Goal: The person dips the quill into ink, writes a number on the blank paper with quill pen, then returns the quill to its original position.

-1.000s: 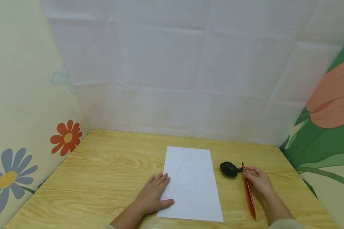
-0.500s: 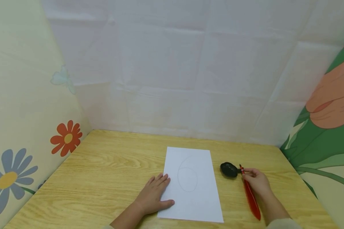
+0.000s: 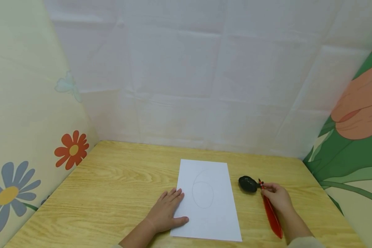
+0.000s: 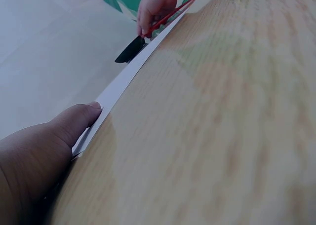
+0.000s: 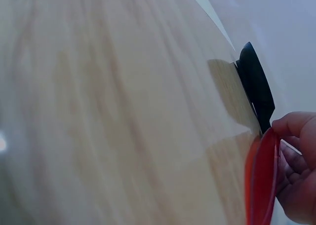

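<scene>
My left hand [image 3: 165, 212] lies flat with spread fingers over the left edge of a white sheet of paper [image 3: 217, 220]. A thin pencil-like outline resembling a 6 is drawn on it. To the paper's right, my right hand [image 3: 279, 198] pinches the narrow, dark-tipped end of a long red leaf-shaped piece [image 3: 271, 217] between thumb and fingers. Its broad end points toward me. A glossy black oval, spoon-like head [image 3: 247, 184] meets that narrow end by a short neck; I cannot tell whether the two are joined. The black head [image 5: 255, 79] rests low by the table in the right wrist view.
The wood-grain table [image 3: 111, 193] runs back to a creased white backdrop [image 3: 173, 75]. Flower-printed cloth [image 3: 24, 120] hangs along the left side, with a green and orange print [image 3: 356, 137] on the right.
The red piece has turned to show its broad face, its near end swinging slightly right. My right hand has shifted slightly toward me. My left hand and the paper stay in place.
</scene>
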Demonstrator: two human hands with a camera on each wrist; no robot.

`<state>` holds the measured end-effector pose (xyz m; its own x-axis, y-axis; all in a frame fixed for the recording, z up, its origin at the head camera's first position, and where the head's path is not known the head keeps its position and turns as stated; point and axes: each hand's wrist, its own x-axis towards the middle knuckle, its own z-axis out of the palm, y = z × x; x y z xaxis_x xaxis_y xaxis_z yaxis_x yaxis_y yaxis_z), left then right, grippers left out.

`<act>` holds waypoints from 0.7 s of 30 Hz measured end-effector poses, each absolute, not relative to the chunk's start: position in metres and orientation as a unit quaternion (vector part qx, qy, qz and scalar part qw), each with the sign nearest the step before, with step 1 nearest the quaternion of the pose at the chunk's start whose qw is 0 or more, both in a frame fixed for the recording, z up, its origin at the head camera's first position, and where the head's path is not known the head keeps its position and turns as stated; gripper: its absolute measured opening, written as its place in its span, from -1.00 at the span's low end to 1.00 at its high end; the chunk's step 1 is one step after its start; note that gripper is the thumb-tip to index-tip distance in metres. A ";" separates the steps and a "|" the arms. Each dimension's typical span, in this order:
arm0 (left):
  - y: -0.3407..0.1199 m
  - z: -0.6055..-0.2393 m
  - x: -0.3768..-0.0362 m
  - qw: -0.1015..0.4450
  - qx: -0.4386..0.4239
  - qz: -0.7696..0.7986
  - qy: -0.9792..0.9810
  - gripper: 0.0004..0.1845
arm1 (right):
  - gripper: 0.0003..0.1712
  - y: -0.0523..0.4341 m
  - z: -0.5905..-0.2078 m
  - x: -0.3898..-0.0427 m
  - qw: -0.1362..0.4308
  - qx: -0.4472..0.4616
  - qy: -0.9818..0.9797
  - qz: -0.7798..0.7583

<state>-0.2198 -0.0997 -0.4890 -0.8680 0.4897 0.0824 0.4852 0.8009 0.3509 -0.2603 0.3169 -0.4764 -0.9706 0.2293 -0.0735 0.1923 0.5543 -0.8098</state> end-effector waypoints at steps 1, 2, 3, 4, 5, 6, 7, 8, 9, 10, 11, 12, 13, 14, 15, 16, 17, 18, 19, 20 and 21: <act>-0.100 -0.489 -0.220 0.007 0.257 0.184 0.949 -0.07 | -0.51 0.317 -0.476 -0.260 0.020 -0.121 -0.881 0.457; -0.099 -0.488 -0.220 0.007 0.258 0.185 0.948 -0.07 | -0.51 0.317 -0.476 -0.260 0.021 -0.121 -0.881 0.457; -0.099 -0.488 -0.220 0.008 0.258 0.187 0.948 -0.07 | -0.50 0.317 -0.476 -0.260 0.021 -0.122 -0.881 0.457; -0.099 -0.488 -0.219 0.008 0.258 0.188 0.948 -0.07 | -0.50 0.317 -0.477 -0.260 0.022 -0.124 -0.881 0.456; -0.099 -0.488 -0.220 0.009 0.259 0.189 0.947 -0.07 | -0.50 0.317 -0.477 -0.259 0.022 -0.123 -0.881 0.457; -0.099 -0.488 -0.220 0.009 0.259 0.189 0.947 -0.07 | -0.49 0.318 -0.477 -0.259 0.023 -0.124 -0.879 0.459; -0.099 -0.488 -0.220 0.009 0.259 0.190 0.947 -0.07 | -0.49 0.318 -0.477 -0.259 0.024 -0.126 -0.878 0.462; -0.099 -0.488 -0.220 0.009 0.259 0.191 0.947 -0.07 | -0.49 0.318 -0.477 -0.259 0.024 -0.128 -0.875 0.465; -0.099 -0.488 -0.220 0.008 0.260 0.191 0.947 -0.07 | -0.49 0.318 -0.476 -0.258 0.024 -0.132 -0.872 0.471; -0.099 -0.489 -0.220 0.008 0.261 0.190 0.946 -0.07 | -0.48 0.319 -0.476 -0.258 0.026 -0.136 -0.870 0.474; -0.099 -0.489 -0.219 0.008 0.261 0.190 0.946 -0.07 | -0.48 0.318 -0.475 -0.257 0.028 -0.140 -0.865 0.481; -0.099 -0.489 -0.219 0.008 0.261 0.190 0.946 -0.07 | -0.48 0.318 -0.474 -0.257 0.031 -0.148 -0.859 0.490; -0.099 -0.489 -0.219 0.009 0.261 0.190 0.946 -0.07 | -0.49 0.318 -0.472 -0.256 0.036 -0.151 -0.858 0.489; -0.100 -0.490 -0.218 0.008 0.261 0.189 0.947 -0.06 | -0.49 0.318 -0.470 -0.256 0.042 -0.152 -0.859 0.488; -0.100 -0.490 -0.218 0.009 0.261 0.190 0.947 -0.06 | -0.49 0.318 -0.468 -0.255 0.049 -0.152 -0.860 0.484; -0.100 -0.490 -0.218 0.009 0.260 0.193 0.946 -0.05 | -0.49 0.317 -0.465 -0.255 0.057 -0.150 -0.864 0.478; -0.100 -0.490 -0.218 0.009 0.258 0.198 0.946 -0.04 | -0.50 0.316 -0.462 -0.254 0.062 -0.148 -0.865 0.475; -0.101 -0.490 -0.218 0.008 0.256 0.204 0.945 -0.04 | -0.49 0.316 -0.459 -0.254 0.066 -0.144 -0.869 0.468; -0.101 -0.490 -0.218 0.006 0.254 0.214 0.943 -0.04 | -0.49 0.314 -0.455 -0.254 0.071 -0.139 -0.875 0.458; -0.101 -0.490 -0.218 0.003 0.250 0.226 0.942 -0.04 | -0.48 0.313 -0.451 -0.254 0.072 -0.134 -0.877 0.456; -0.101 -0.490 -0.218 0.002 0.245 0.240 0.939 -0.05 | -0.47 0.310 -0.446 -0.255 0.073 -0.130 -0.878 0.455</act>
